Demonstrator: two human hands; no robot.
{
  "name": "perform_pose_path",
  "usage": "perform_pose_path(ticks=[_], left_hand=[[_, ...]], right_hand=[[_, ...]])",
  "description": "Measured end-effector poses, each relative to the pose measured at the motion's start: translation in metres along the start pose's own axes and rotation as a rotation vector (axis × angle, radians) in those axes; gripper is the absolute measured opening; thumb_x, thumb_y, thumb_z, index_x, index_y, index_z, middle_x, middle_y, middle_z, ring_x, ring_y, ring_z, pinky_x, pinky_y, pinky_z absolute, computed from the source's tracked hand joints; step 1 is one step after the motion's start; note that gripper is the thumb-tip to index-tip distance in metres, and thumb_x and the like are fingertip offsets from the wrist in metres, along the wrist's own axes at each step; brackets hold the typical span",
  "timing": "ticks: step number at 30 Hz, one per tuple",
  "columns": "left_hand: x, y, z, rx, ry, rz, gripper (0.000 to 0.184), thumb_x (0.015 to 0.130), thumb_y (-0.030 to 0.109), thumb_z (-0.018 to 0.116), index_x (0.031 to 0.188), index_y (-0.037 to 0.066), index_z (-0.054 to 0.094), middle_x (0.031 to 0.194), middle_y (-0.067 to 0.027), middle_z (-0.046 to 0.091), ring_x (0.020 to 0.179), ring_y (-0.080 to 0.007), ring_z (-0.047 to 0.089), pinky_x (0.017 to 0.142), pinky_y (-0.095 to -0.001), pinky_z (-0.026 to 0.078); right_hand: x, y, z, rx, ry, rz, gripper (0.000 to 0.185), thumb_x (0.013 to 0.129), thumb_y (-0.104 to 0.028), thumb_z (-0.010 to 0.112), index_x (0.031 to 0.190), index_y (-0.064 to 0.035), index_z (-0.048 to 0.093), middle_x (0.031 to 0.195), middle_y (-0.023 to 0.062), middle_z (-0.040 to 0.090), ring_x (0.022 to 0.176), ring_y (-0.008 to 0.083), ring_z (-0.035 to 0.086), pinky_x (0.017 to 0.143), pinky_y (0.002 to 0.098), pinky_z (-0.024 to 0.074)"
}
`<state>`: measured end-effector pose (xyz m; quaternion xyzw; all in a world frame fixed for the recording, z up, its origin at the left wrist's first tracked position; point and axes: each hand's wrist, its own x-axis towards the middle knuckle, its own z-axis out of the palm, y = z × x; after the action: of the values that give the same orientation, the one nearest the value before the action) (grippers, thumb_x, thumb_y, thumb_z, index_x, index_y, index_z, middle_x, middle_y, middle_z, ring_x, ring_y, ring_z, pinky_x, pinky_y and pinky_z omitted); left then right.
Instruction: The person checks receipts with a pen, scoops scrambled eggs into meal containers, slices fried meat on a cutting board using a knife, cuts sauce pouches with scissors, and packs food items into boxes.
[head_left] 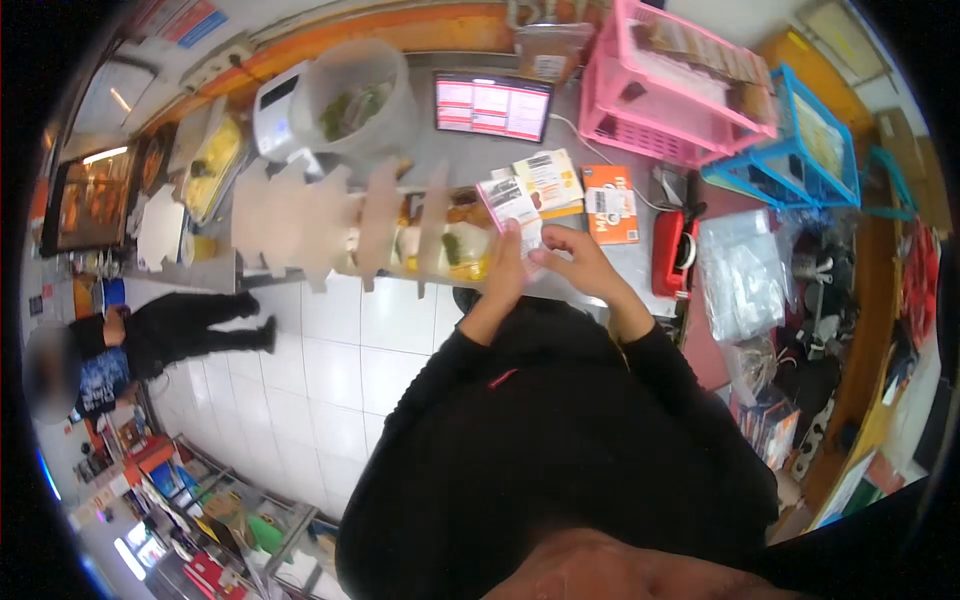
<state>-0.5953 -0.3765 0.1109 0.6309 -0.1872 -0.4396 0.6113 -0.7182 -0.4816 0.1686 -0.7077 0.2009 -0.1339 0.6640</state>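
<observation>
With the tablet (492,105) as landmark, the pink-and-white printed leaflet (503,200) is on your side of it, upright-ish between your hands. Your left hand (503,272) pinches it, thumb on its face; your right hand (582,268) has thumb and forefinger curled at its lower edge, and I cannot tell whether they grip. If that left pinch slackens, the leaflet could drop into the open meal boxes (376,215), left of and nearer you than the tablet, and pick up grease. Careless finger pressure could crease it. A wide right-hand sweep might knock the orange printed packet (610,206), nearer you and right of the tablet.
</observation>
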Motion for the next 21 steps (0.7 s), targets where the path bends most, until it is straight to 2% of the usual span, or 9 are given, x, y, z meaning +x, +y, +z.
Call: perform_pose_path(ticks=[2, 3, 6, 7, 10, 13, 16, 17, 21], left_hand=[[-0.011, -0.011, -0.01, -0.209, 0.136, -0.007, 0.05, 0.1, 0.043, 0.036, 0.127, 0.004, 0.049, 0.109, -0.0089, 0.057, 0.106, -0.0161, 0.053, 0.089, -0.0348, 0.044], [-0.019, -0.015, -0.017, -0.315, 0.201, -0.008, 0.049, 0.1, 0.044, 0.036, 0.126, 0.005, 0.05, 0.108, -0.0088, 0.058, 0.103, -0.0164, 0.054, 0.087, -0.0354, 0.044], [-0.047, -0.027, -0.07, -0.223, 0.089, -0.271, 0.047, 0.097, 0.047, 0.039, 0.126, 0.011, 0.052, 0.108, -0.0088, 0.057, 0.092, -0.0156, 0.055, 0.077, -0.0324, 0.045], [-0.049, -0.05, -0.087, -0.304, 0.11, -0.459, 0.055, 0.088, 0.054, 0.051, 0.128, 0.015, 0.048, 0.103, -0.0062, 0.057, 0.085, -0.0175, 0.056, 0.073, -0.0295, 0.042], [-0.05, -0.091, -0.118, -0.313, 0.218, -0.758, 0.053, 0.089, 0.043, 0.055, 0.129, 0.011, 0.042, 0.101, -0.0091, 0.058, 0.077, -0.0196, 0.06, 0.063, -0.0337, 0.047], [-0.03, -0.099, -0.115, -0.251, 0.257, -0.739, 0.056, 0.089, 0.034, 0.059, 0.131, 0.008, 0.032, 0.095, -0.0119, 0.059, 0.06, -0.0207, 0.059, 0.051, -0.0326, 0.047], [-0.007, -0.129, -0.109, -0.24, 0.193, -0.628, 0.054, 0.09, 0.025, 0.056, 0.131, 0.008, 0.026, 0.09, -0.0146, 0.059, 0.048, -0.0201, 0.055, 0.04, -0.0306, 0.045], [-0.007, -0.129, -0.101, -0.19, 0.28, -0.555, 0.053, 0.09, 0.018, 0.051, 0.134, 0.009, 0.024, 0.085, -0.0152, 0.06, 0.044, -0.0201, 0.054, 0.036, -0.0297, 0.044], [-0.015, -0.129, -0.102, -0.05, 0.348, -0.454, 0.055, 0.088, 0.012, 0.049, 0.138, 0.009, 0.025, 0.081, -0.0157, 0.061, 0.046, -0.0221, 0.057, 0.038, -0.0315, 0.047]], right_hand=[[0.03, 0.011, 0.019, -0.038, -0.038, 0.096, 0.029, 0.086, -0.015, 0.064, 0.112, -0.002, 0.06, 0.096, 0.0024, 0.063, 0.091, 0.0138, 0.059, 0.081, 0.0286, 0.046], [0.045, -0.004, 0.023, -0.132, 0.035, 0.111, 0.024, 0.079, -0.016, 0.067, 0.1, -0.0028, 0.065, 0.088, 0.0097, 0.066, 0.085, 0.0158, 0.062, 0.077, 0.0308, 0.0479], [0.092, 0.016, 0.016, -0.499, 0.144, -0.099, 0.025, 0.077, -0.021, 0.068, 0.098, -0.0062, 0.064, 0.088, 0.0139, 0.066, 0.083, 0.0209, 0.065, 0.074, 0.0354, 0.0492], [0.112, 0.024, 0.012, -0.621, 0.195, -0.045, 0.027, 0.076, -0.022, 0.067, 0.099, -0.0079, 0.063, 0.088, 0.0158, 0.066, 0.083, 0.0236, 0.065, 0.073, 0.0371, 0.0496], [0.173, 0.033, 0.02, -1.017, 0.255, 0.156, 0.032, 0.076, -0.023, 0.064, 0.106, -0.0099, 0.059, 0.095, 0.0162, 0.065, 0.091, 0.0271, 0.064, 0.075, 0.0437, 0.0487], [0.209, 0.055, 0.045, -1.482, 0.276, -0.072, 0.032, 0.077, -0.02, 0.062, 0.107, -0.0103, 0.057, 0.105, 0.0137, 0.061, 0.101, 0.0269, 0.059, 0.079, 0.0467, 0.0456], [0.211, 0.066, 0.079, -1.451, 0.074, -0.011, 0.033, 0.077, -0.019, 0.063, 0.108, -0.0099, 0.058, 0.112, 0.0111, 0.057, 0.108, 0.026, 0.054, 0.082, 0.0479, 0.0425], [0.204, 0.074, 0.089, -1.508, 0.048, -0.044, 0.029, 0.078, -0.018, 0.062, 0.105, -0.0109, 0.06, 0.105, 0.0097, 0.061, 0.103, 0.0251, 0.057, 0.082, 0.0472, 0.0425], [0.183, 0.083, 0.108, -1.478, -0.142, 0.148, 0.028, 0.076, -0.022, 0.066, 0.102, -0.0139, 0.064, 0.092, 0.007, 0.065, 0.096, 0.0268, 0.059, 0.084, 0.0444, 0.0438]])
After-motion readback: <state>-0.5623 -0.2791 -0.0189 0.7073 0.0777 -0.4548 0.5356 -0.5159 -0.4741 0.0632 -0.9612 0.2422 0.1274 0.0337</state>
